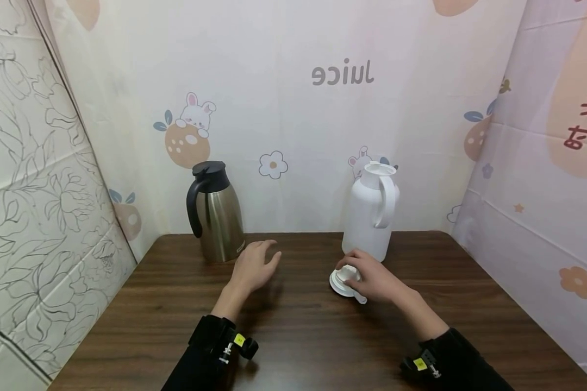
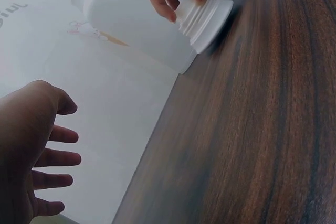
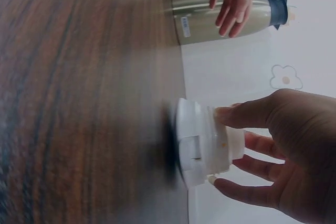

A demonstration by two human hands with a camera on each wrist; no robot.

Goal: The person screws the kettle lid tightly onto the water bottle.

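Observation:
A white threaded lid [image 1: 341, 284] lies upside down, its flange close over the table and a small lever sticking out at its near side. My right hand [image 1: 375, 278] grips the lid by its threaded part; in the right wrist view the thumb and fingers curve around the lid [image 3: 202, 142]. Just behind it stands a white thermos jug [image 1: 364, 222], its top uncovered and its handle toward me. My left hand [image 1: 252, 266] hovers with fingers extended, holding nothing, in front and to the right of a steel thermos jug [image 1: 221, 220] with a black lid and handle.
Both jugs stand near the back edge of the dark wooden table [image 1: 293, 336]. A printed curtain [image 1: 293, 119] hangs right behind that edge, and more cloth hangs at the left and right sides.

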